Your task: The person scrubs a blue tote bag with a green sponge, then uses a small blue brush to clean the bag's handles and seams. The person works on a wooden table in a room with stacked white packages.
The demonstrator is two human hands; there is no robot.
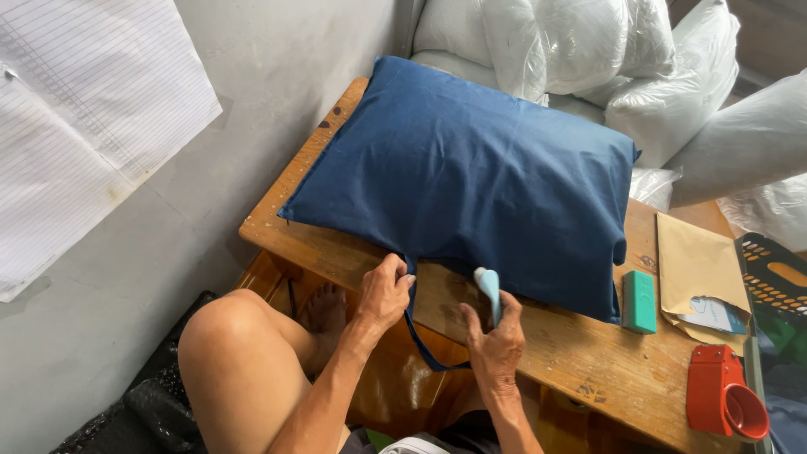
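A dark blue pillow (471,168) lies across a wooden table (580,353). A narrow blue strap (418,336) hangs from its near edge in a loop over the table's front. My left hand (382,294) pinches the pillow's near edge where the strap starts. My right hand (496,340) grips a small light blue tool (488,290), its tip against the pillow's edge.
A teal block (639,301), a tan envelope (698,269) and a red tape dispenser (723,403) sit on the table's right. A dark crate (769,277) is at far right. White bagged pillows (588,50) pile behind. My bare knee (227,353) is below left, near a grey wall (277,76).
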